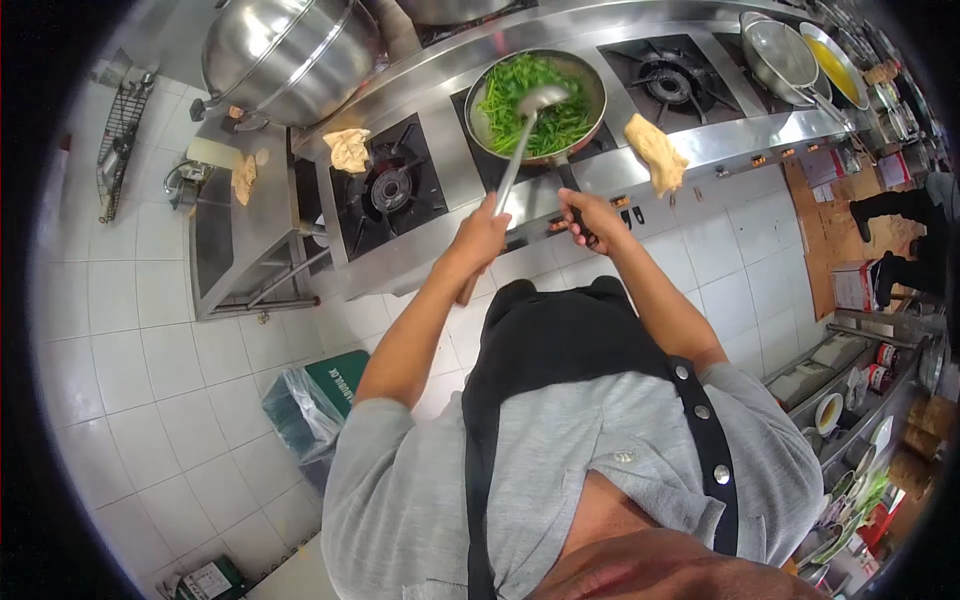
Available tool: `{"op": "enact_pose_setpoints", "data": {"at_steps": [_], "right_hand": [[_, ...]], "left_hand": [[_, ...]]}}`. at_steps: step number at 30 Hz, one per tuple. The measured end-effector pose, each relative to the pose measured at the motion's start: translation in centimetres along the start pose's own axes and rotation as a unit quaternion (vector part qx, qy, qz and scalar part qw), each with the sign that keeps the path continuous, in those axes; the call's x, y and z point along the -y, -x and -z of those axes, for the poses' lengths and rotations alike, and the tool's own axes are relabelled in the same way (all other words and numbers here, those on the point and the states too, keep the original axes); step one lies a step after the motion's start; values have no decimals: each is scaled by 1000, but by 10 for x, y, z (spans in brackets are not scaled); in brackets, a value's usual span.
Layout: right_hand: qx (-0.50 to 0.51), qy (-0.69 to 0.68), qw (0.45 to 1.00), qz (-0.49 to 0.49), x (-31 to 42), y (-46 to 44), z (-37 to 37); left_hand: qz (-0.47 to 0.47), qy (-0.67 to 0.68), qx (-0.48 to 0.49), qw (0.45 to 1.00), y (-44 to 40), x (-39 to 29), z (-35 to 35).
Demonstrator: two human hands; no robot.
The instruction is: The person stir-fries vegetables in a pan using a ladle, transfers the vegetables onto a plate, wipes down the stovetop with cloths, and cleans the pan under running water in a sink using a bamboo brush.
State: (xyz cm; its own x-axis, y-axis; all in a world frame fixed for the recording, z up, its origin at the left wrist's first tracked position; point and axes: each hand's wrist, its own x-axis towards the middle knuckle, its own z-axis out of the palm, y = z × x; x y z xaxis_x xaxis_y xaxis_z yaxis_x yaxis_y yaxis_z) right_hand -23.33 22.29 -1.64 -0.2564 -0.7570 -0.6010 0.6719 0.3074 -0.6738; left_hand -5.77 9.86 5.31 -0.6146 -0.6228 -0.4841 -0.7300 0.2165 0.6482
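White-tiled floor spreads down the left of the frame, and more of it shows between the person's right arm and the right side. The long stainless-steel stove crosses the upper half, its front edge rising from lower left to upper right. On it, right of centre at the top, sits a round, dark-rimmed metal pan full of bright green leaves. A strip of bare steel separates it from the black square burner on the left. A crumpled yellow cloth laps over the front edge, just right of the pan.

The left hand is closed round a long-handled steel ladle, whose bowl rests among the leaves; the right hand grips the pan's dark handle.

The frame cuts off the big rounded steel vessel at upper left and a second person in dark trousers at right. The ladle bowl's underside is hidden, as is whatever lies beneath the pan. The crowded shelving at lower right is hard to make out.
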Motion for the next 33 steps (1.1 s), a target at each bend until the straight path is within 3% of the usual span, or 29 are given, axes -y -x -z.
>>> {"op": "enact_pose_setpoints", "data": {"at_steps": [1,8,11,14,18,19,22,26,30,33], "right_hand": [[3,2,1000,-1,6,-2,3],[3,0,1000,-7,-2,-3,5],[12,3,1000,3,-3,-3,4],[19,-5,1000,-10,-13,-11,2],[-2,6,1000,-9,0,-3,3],[15,-4,1000,3,-6,-8,7],[2,-1,1000,-10,2,2,-1],[-3,15,1000,1,2,0,3],[3,-6,1000,-3,1,1,5],[9,-8,1000,-4,2,0,5]], "left_hand": [[7,71,4,997,11,5,6],[40,126,37,991,80,-7,39],[-54,70,28,996,20,36,15],[15,101,-15,995,6,5,-5],[6,137,30,990,28,14,45],[5,144,-38,989,22,25,33],[30,214,-81,973,5,40,-16],[66,218,61,972,46,4,16],[-73,62,-105,990,-35,20,3],[-46,-16,-79,996,-68,19,-29]]}}
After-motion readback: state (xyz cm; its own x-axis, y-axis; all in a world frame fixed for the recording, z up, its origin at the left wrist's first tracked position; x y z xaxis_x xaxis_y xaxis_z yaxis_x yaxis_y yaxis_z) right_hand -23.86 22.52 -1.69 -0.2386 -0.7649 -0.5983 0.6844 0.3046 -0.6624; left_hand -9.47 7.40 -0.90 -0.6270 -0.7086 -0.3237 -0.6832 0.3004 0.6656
